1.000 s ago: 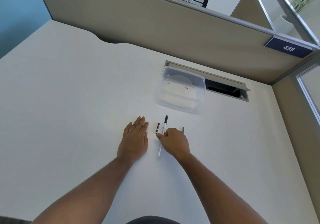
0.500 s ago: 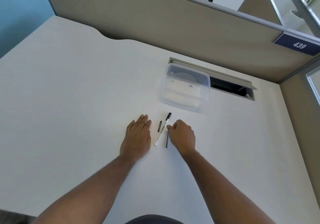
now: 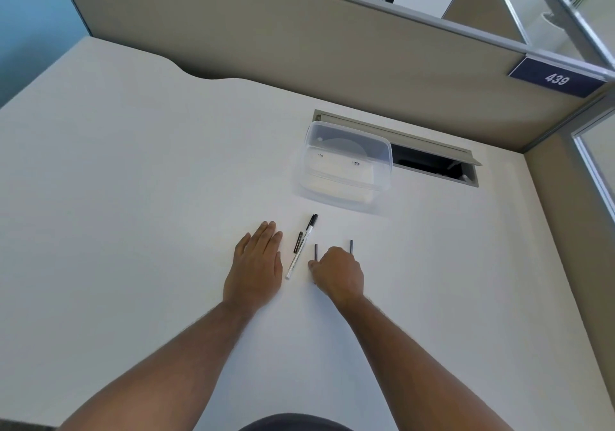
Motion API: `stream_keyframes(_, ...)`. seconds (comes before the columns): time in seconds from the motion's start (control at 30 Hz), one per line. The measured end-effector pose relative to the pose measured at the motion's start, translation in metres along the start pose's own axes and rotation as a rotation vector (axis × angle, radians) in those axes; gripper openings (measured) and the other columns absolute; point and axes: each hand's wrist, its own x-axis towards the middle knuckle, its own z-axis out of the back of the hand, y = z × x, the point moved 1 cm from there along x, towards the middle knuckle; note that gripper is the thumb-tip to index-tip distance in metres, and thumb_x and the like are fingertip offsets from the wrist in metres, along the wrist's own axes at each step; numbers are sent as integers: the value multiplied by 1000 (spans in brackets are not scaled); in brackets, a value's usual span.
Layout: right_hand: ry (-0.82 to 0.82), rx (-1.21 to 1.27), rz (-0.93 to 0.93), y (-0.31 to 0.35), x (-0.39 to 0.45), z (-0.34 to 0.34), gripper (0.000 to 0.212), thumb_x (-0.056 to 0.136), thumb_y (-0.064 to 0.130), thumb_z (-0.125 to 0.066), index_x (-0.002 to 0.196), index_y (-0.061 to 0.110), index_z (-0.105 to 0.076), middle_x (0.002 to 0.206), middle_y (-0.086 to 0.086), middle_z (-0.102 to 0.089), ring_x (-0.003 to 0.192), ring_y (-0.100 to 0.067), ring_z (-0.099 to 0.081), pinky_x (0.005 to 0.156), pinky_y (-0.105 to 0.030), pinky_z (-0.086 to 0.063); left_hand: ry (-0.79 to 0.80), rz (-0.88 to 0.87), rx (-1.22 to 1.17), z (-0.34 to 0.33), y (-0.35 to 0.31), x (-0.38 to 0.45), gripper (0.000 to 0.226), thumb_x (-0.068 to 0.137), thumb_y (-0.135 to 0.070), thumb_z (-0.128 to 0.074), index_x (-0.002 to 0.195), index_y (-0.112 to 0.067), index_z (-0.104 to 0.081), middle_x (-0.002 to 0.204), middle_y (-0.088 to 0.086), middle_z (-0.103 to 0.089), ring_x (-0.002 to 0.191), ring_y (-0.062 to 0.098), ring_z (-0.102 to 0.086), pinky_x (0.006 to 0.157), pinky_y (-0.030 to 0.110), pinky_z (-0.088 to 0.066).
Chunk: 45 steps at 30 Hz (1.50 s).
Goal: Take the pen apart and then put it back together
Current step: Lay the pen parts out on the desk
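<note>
The pen lies in pieces on the white desk [image 3: 133, 197]. Its barrel [image 3: 300, 253] is a thin white tube with small dark print and a black tip section at the far end; it lies flat and a little slanted, between the two hands. Just to the left of the barrel lies a short black cap [image 3: 298, 241], smooth and round. The left hand [image 3: 255, 265] rests flat on the desk, palm down, fingers straight and together, holding nothing; the barrel is just beside its right edge. The right hand [image 3: 337, 272] is curled into a loose fist with the knuckles up. A thin dark grey rod [image 3: 315, 252] sticks out from under its thumb side, and a second thin dark rod [image 3: 351, 246] shows beyond its far right side; whether the fingers really pinch one of them cannot be told. Further away from both hands stands a clear plastic container [image 3: 346, 171], rectangular with rounded corners, next to a grey cable slot [image 3: 432, 161] in the desk.
</note>
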Motion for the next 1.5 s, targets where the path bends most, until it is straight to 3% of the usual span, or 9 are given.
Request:
stream_keyframes(0.27,48,8,-9,4,3,7,18,87,11,-52,71,14,-44,70,2,-51,80,-29,-56,67,-30,-43,18,12,-2,2,-1,1,51,97,-23,-29,139,-11,-55,155,6,-50,148,21,-41,120,44,-30)
stream_keyframes(0.37,55,-16,7,4,5,13,17,85,9,-50,69,13,-44,70,0,-53,79,-30,-57,65,-30,-42,20,11,-9,2,-1,0,51,97,-23,-29,139,-11,-55,154,6,-51,148,22,-42,120,45,-31)
stream_keyframes(0.47,16,-38,39,4,12,25,5,87,13,-49,82,12,-51,83,-2,-57,82,-30,-55,70,-32,-41,17,13,-18,3,-2,0,50,97,-23,-30,138,-10,-56,153,7,-52,147,22,-43,119,45,-32)
stream_keyframes(0.63,-189,-52,146,12,35,64,17,97,18,-47,105,10,-60,105,-13,-70,96,-38,-64,74,-35,-42,20,17,-31,3,-2,0,49,97,-23,-30,138,-10,-56,153,6,-52,146,23,-44,118,46,-33)
stream_keyframes(0.8,-402,-50,308,25,65,104,15,99,14,-56,107,12,-68,101,-11,-73,92,-37,-67,72,-35,-45,26,19,-36,4,-2,0,50,98,-23,-28,138,-10,-55,154,6,-50,147,22,-43,119,46,-34)
stream_keyframes(0.93,-513,-121,398,34,88,125,22,95,7,-59,108,14,-76,102,-8,-77,91,-32,-68,82,-39,-52,33,19,-34,3,-2,0,51,98,-24,-26,139,-11,-55,155,5,-50,148,21,-41,120,46,-33)
stream_keyframes(1.2,-556,-150,395,38,113,136,31,90,-6,-57,105,14,-77,102,-7,-75,103,-32,-60,85,-39,-36,33,18,-38,0,-1,1,50,99,-22,-29,139,-10,-55,154,6,-50,148,22,-41,118,47,-35)
stream_keyframes(1.37,-564,-171,414,41,120,137,30,90,-5,-59,104,15,-77,102,-8,-75,103,-33,-59,83,-38,-34,30,15,-37,0,-1,1,49,98,-22,-30,138,-10,-56,153,5,-51,148,22,-42,117,47,-36)
stream_keyframes(1.5,-560,-176,433,39,121,136,31,92,-2,-61,115,14,-74,111,-8,-74,110,-33,-59,89,-40,-39,22,16,-35,1,-1,1,49,98,-22,-30,138,-10,-56,153,5,-51,148,21,-42,118,47,-35)
